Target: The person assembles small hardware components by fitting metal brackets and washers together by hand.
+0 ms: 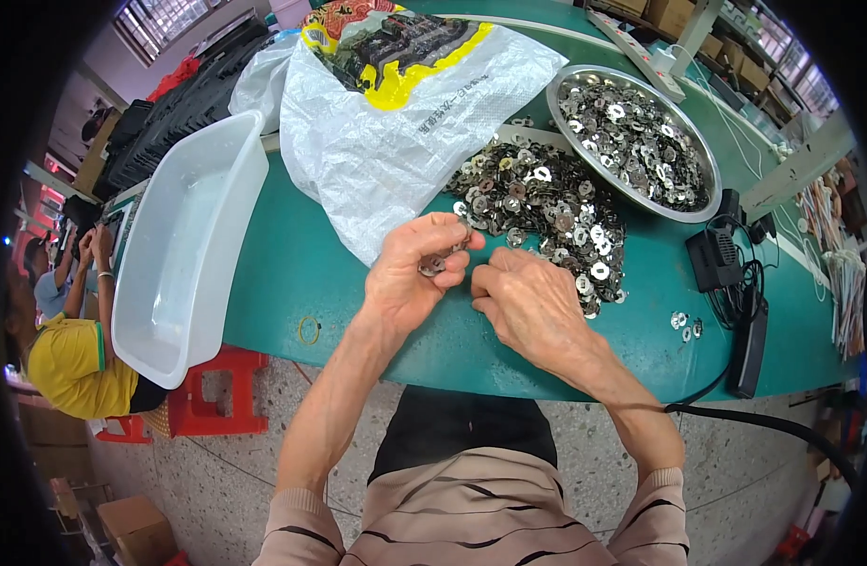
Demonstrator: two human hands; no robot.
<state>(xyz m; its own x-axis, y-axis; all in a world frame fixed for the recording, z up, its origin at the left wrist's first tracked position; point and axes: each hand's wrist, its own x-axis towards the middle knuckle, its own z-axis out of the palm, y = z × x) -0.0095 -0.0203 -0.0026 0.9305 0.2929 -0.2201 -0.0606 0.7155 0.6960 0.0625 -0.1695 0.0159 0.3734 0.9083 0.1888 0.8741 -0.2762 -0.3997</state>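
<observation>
Several small metal discs with cut-outs (435, 263) lie in the curled fingers of my left hand (400, 274), which is raised over the green table (433, 354). Close by on its right, my right hand (537, 302) is turned palm down with bent fingers. Its fingertips point toward my left hand, and whatever they pinch, if anything, is hidden. Just beyond both hands spreads a loose pile of the same silvery discs (546, 212). Behind that pile at the right, a round steel bowl (705, 209) holds many more of them.
A white woven bag (344, 160) lies beyond my left hand. At the left stands a translucent plastic bin (193, 330). A yellowish ring (308, 330) and some stray discs (686, 326) lie on the table. Black adapters (714, 259) with cables sit right. A person in yellow (80, 366) works at left.
</observation>
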